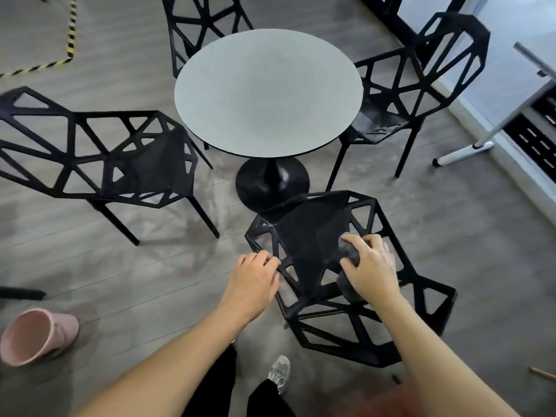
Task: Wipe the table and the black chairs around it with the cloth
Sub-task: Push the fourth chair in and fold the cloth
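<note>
The right hand (371, 267) is clamping a dark cloth (349, 254) against the near chair (313, 236), fingers curled over the wad on the seat's right side. The left hand (255, 276) is gripping that chair's left frame edge, it seems, though blur hides the fingertips. The round desk (267, 91) is standing beyond both hands. A pink bucket (36, 335) is lying far left of the left hand.
</note>
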Tool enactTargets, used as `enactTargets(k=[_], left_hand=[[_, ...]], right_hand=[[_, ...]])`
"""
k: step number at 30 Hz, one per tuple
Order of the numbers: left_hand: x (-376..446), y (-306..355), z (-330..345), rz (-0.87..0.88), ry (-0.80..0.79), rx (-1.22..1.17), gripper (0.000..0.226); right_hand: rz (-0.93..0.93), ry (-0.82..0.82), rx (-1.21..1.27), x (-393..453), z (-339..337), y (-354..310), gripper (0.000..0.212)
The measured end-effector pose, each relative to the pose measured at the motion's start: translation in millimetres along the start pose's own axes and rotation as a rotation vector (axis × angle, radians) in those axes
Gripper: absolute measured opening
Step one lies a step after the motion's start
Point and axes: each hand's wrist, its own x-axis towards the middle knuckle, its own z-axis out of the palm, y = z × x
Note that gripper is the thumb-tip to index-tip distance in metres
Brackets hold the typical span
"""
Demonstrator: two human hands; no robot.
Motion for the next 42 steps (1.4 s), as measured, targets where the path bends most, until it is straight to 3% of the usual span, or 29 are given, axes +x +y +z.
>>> enactTargets(k=[7,13,21,25,29,32,34,36,40,42], left_hand=[[53.6,-82.7,58.2,-0.079,-0.027,-0.033,0.021],[117.9,-158.7,135.2,-0.136,-0.222,-0.052,0.039],[178.6,-202.4,237.3,-0.217,-0.377,-0.208,0.072],[173.8,-198.7,270.2,-0.222,-0.389,-0.233,0.074],[172.0,-198.7,279.1,-0.23,-0.318,-0.26,0.066],[171.2,-201.6,285.0,-0.224,-0.319,-0.241,0.068],[170.8,-201.9,287.2,-0.228,-0.323,-0.235,0.069],[171.1,-200.7,286.5,-0.227,-0.316,-0.219,0.068],[172.1,-198.3,285.9,-0.235,-0.31,-0.209,0.066],[172.8,-197.0,286.5,-0.233,-0.301,-0.21,0.066]], right_hand=[[0.08,-0.069,0.083,70.6,100.9,-27.4,0.042],[0.085,-0.126,0.09,157.5,198.3,-20.4,0.041],[-0.063,0.17,-0.059,310.1,276.1,-11.5,0.038],[-0.031,-0.019,-0.184,354.8,335.8,13.0,0.047],[-0.014,-0.04,-0.115,343.5,376.4,-16.1,0.037],[-0.258,-0.216,-0.005,317.3,397.6,-77.1,0.03],[-0.35,-0.31,-0.057,307.3,406.5,-99.9,0.031],[-0.307,-0.263,-0.165,321.2,396.5,-90.3,0.033],[0.004,-0.096,-0.419,353.6,343.2,-0.4,0.038],[0.043,-0.132,-0.398,358.8,321.2,22.2,0.036]])
